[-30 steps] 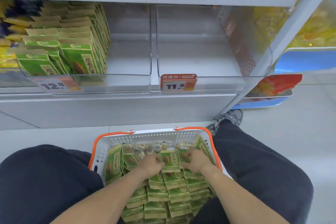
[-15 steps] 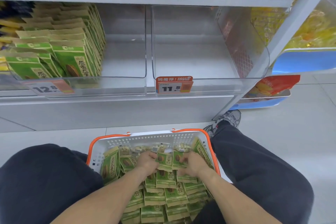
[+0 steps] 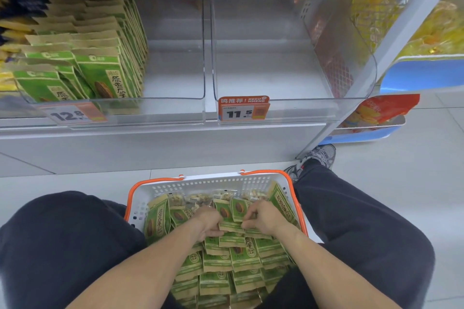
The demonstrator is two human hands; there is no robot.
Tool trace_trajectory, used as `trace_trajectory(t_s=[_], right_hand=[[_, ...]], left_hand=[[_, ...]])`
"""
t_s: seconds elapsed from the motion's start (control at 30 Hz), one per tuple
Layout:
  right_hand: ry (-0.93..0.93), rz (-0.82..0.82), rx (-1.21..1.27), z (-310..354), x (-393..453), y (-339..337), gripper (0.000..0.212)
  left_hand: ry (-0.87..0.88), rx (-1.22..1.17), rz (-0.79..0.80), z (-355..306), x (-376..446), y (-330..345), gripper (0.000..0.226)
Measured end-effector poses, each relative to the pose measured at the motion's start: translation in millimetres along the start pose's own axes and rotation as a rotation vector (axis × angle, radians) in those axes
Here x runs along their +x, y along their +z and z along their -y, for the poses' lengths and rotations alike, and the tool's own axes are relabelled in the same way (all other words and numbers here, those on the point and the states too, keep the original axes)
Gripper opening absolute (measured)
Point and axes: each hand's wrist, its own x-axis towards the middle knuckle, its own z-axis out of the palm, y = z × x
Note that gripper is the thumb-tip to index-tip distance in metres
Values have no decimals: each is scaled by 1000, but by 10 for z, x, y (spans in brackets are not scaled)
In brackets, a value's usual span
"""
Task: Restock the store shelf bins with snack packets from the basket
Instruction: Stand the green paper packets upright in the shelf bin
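Observation:
A white basket with an orange rim [image 3: 200,184] sits on the floor between my knees, packed with several green-and-tan snack packets [image 3: 226,261]. My left hand [image 3: 209,223] and my right hand [image 3: 261,216] are both down in the basket, fingers curled round a small bunch of upright green packets [image 3: 232,213] held between them. On the shelf, the left clear bin [image 3: 173,108] holds rows of matching green packets [image 3: 100,57] on its left side. The right clear bin [image 3: 296,105], tagged 11.5 [image 3: 243,109], holds nothing.
The metal shelf base [image 3: 150,148] runs across in front of the basket. My knees flank the basket, and my shoe [image 3: 319,157] is by the shelf post. A blue display with red and yellow bags [image 3: 381,113] stands at the right. Tan boxes fill the shelf above.
Both hands have gathered packets together in the basket and closed round them. The camera has tilted slightly, so the shelf sits a little lower and to the left.

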Motion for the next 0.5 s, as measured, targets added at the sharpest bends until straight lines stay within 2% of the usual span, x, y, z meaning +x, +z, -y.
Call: trace_trajectory(t_s=[0.07,0.17,0.23,0.37,0.5], right_hand=[[-19,5,-31,5,-34,4,15],[-71,38,-101,-15,-71,-2,29],[-101,66,-134,-20,-92,4,28],[-124,98,-145,7,-111,7,19],[-33,35,6,43,-62,-16,19]], left_hand=[[-8,-56,13,-1,-15,7,50],[42,-43,-9,35,7,28,79],[74,18,-44,64,-4,62,84],[136,110,-126,81,10,76,69],[123,125,-131,46,-52,30,57]])
